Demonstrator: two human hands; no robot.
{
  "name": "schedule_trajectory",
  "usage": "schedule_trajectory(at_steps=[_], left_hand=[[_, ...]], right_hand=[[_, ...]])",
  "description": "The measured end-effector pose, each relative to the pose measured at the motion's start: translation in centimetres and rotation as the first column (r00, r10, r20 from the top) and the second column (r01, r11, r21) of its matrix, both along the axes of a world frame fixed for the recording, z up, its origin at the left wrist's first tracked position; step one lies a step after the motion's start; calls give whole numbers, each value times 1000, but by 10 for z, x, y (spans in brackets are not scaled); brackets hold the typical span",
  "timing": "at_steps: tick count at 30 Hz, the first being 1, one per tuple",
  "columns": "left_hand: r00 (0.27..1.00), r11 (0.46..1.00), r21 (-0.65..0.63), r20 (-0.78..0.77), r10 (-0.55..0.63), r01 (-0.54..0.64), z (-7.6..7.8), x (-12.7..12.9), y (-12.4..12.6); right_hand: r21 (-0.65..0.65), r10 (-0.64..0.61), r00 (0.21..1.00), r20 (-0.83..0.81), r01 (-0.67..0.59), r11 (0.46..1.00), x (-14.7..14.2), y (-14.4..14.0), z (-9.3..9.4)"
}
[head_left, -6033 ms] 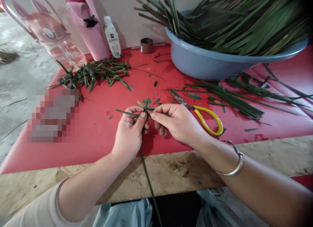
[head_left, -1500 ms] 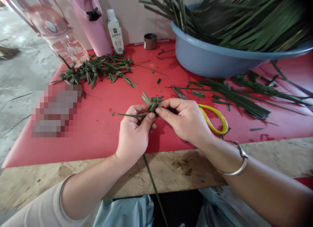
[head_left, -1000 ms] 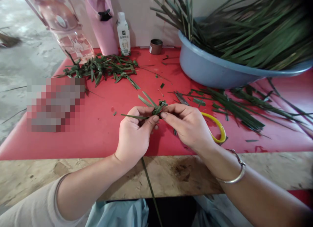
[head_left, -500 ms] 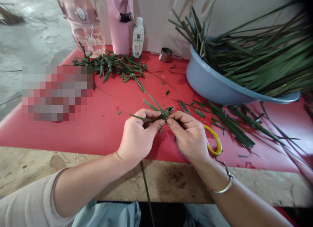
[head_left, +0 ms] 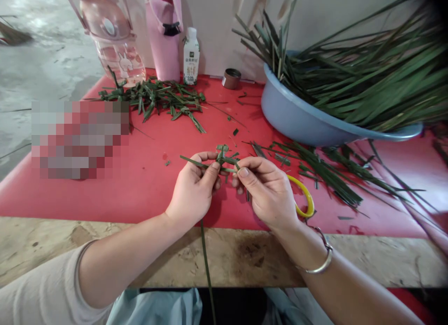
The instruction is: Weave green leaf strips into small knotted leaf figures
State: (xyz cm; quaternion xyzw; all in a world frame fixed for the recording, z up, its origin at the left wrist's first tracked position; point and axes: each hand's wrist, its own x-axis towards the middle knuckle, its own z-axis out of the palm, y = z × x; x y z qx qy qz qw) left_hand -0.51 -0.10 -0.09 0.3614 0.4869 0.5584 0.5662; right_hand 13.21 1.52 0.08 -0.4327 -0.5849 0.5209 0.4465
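Between thumb and fingers, my left hand [head_left: 196,187] pinches a small woven piece of green leaf strips [head_left: 221,156], with loose ends sticking out to several sides. My right hand [head_left: 268,189] pinches a leaf strip [head_left: 229,170] that runs out of this piece toward the right. A long thin strip [head_left: 206,259] hangs below my left hand over the table edge. Beside and partly behind my right hand lie scissors with a yellow handle [head_left: 307,199]; their blades are mostly covered by the hand.
A blue basin [head_left: 297,115] full of long green leaves stands at the back right. Cut strips [head_left: 325,175] lie before it. At the back left is a pile of knotted leaf pieces [head_left: 157,98], near bottles [head_left: 191,59] and a small brown lid [head_left: 231,78]. A blurred-out patch covers something at left.
My hands have drawn slightly apart, with a strip now stretched between them. The woven piece has turned and sits more upright by my left fingers. The whole view has shifted a little.
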Motion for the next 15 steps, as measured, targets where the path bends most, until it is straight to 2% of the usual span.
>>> schedule_trajectory(at_steps=[3,6,10,15], left_hand=[[1000,1000,2,14,-2,2,0,2,0],[999,1000,5,41,-27,27,-1,3,0],[985,999,-11,164,-51,53,-5,5,-1],[943,995,-99,334,18,16,-4,5,2]], right_hand=[[-24,12,998,-57,-13,1000,0,1,1],[-59,-28,993,-114,22,998,1,5,1],[-107,-90,985,-145,75,991,2,9,1],[-151,25,990,-135,-46,988,-1,5,7]])
